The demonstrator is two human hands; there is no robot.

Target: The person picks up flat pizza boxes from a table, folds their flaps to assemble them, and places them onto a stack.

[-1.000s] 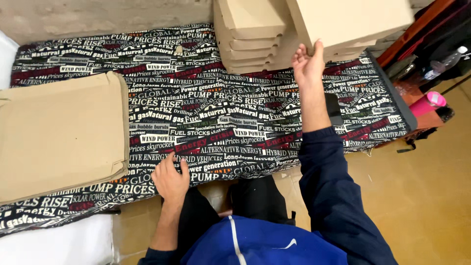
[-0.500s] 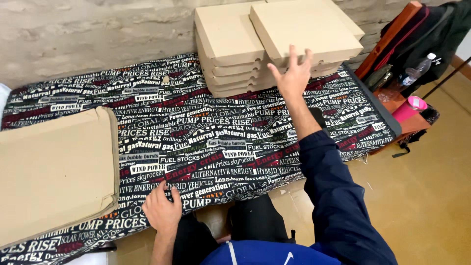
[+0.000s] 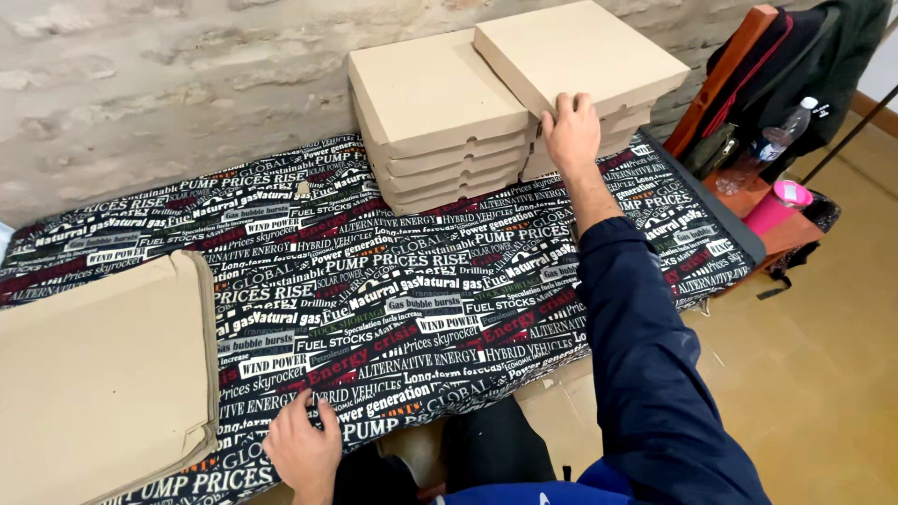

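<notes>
**Hand on the top box at a stack of flat cartons**

A person's right hand (image 3: 571, 131) reaches across a cloth-covered table (image 3: 402, 281) to the top box (image 3: 578, 51) of the right-hand stack of flat tan cardboard boxes (image 3: 599, 131), at the table's far edge against a pale stone wall (image 3: 159, 84). The fingers curl over the near corner of the top box, which sits skewed on the boxes below; the palm presses its side, a hold on the edge rather than a full grasp. The arm, in a dark blue sleeve (image 3: 645, 346), stretches nearly straight from the lower right.

Just beside it, touching, stands a second stack of the same boxes (image 3: 435, 122), squared up and about as tall. The left hand (image 3: 304, 449) rests at the table's near edge, fingers bent loosely onto the cloth, holding nothing.

A pile of unfolded cardboard sheets (image 3: 98, 374) lies flat at the left end of the table, well apart from both stacks. The cloth is black, printed all over with white, red and green lettering. To the right of the table, a reddish wooden chair (image 3: 720, 79) carries dark clothing, a clear plastic bottle (image 3: 786, 126) and a pink cup (image 3: 781, 201), above a tan floor (image 3: 814, 374).
</notes>
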